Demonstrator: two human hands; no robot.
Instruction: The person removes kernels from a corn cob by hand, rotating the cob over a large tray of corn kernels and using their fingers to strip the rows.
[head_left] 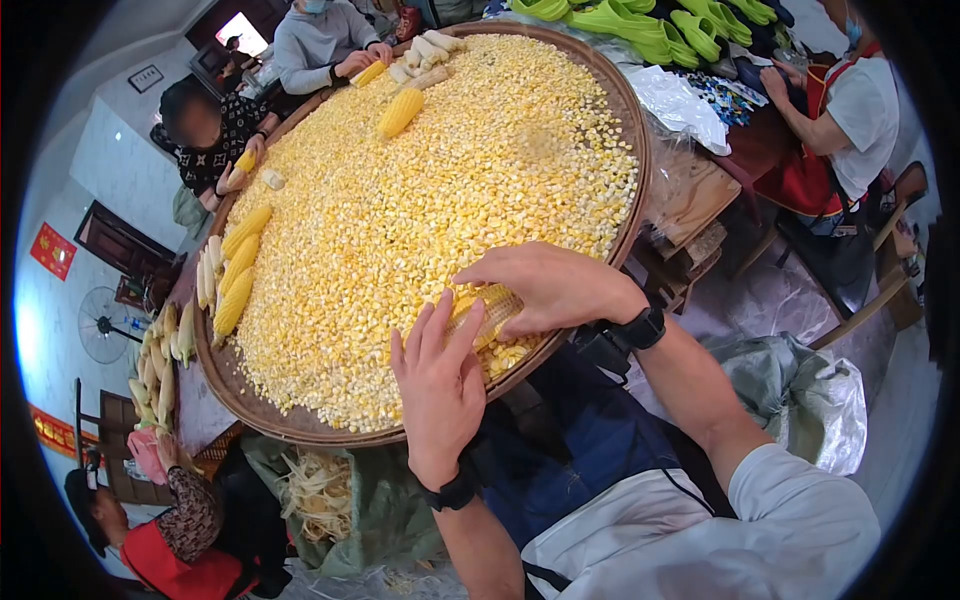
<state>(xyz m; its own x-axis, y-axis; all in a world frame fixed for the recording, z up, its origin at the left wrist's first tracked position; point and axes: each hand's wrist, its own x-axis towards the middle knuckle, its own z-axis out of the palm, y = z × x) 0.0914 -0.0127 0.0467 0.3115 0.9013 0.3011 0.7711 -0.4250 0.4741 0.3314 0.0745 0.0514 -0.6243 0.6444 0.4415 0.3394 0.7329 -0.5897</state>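
Observation:
A partly shelled corn cob (497, 308) lies in my right hand (555, 290), whose fingers and thumb curl around it near the front rim of the round tray (290, 432). My left hand (440, 385) is beside the cob's left end, fingers stretched and spread, its index finger apparently touching the cob. Beneath both hands spreads a thick layer of loose yellow corn kernels (440, 210). Whole yellow ears (238, 262) lie at the tray's left edge, and another ear (401, 112) rests on the kernels toward the back. Stripped cobs (428, 55) are piled at the far rim.
Two people (318, 45) (205, 130) handle corn across the tray. Another person (165, 530) sits lower left near husked ears (155, 370). A sack of husks (318, 490) stands below. At right are a seated person (850, 120), green clogs (640, 30) and a silvery sack (800, 390).

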